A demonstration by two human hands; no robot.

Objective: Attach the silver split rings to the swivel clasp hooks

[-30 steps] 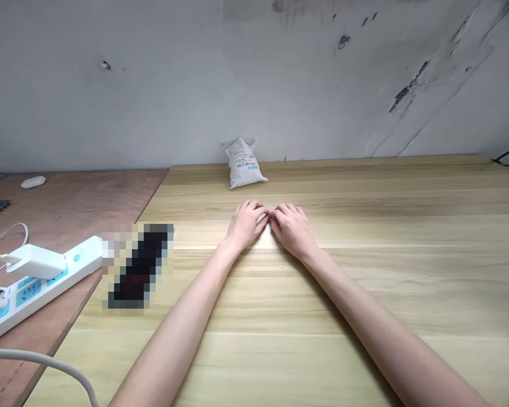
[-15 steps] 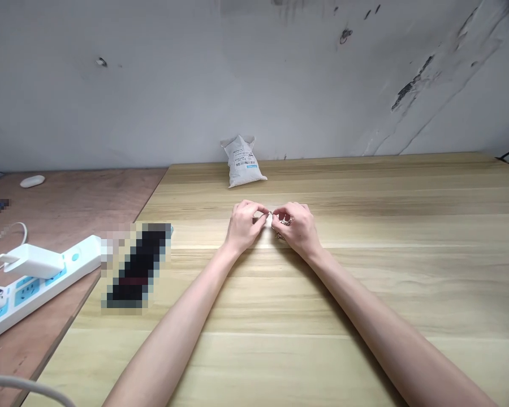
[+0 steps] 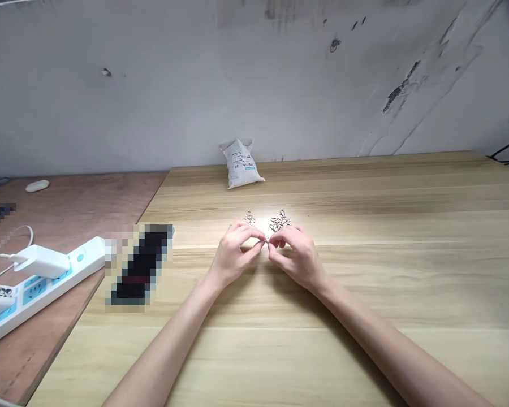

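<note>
My left hand (image 3: 236,251) is closed in a pinch, its thumb and index finger on one side of a small metal ring-like piece (image 3: 267,239). From the other side my right hand (image 3: 296,253) pinches the same piece, so the fingertips almost meet. Its exact shape is too small to make out. Just beyond the right hand lies a pile of small metal clasps or rings (image 3: 280,221). A smaller group of metal rings (image 3: 249,217) rests beyond the left hand, partly hidden by it.
A white printed packet (image 3: 242,167) stands near the wall at the back of the wooden table (image 3: 390,226). To the left lies a blurred-out dark object (image 3: 142,265). A white power strip (image 3: 46,291) with plugged-in chargers and cables occupies the brown surface beside it.
Both hands have come nearer to me, still pinching a small metal piece between them. The pile and the smaller group of rings now show beyond the hands. The view has shifted slightly.
</note>
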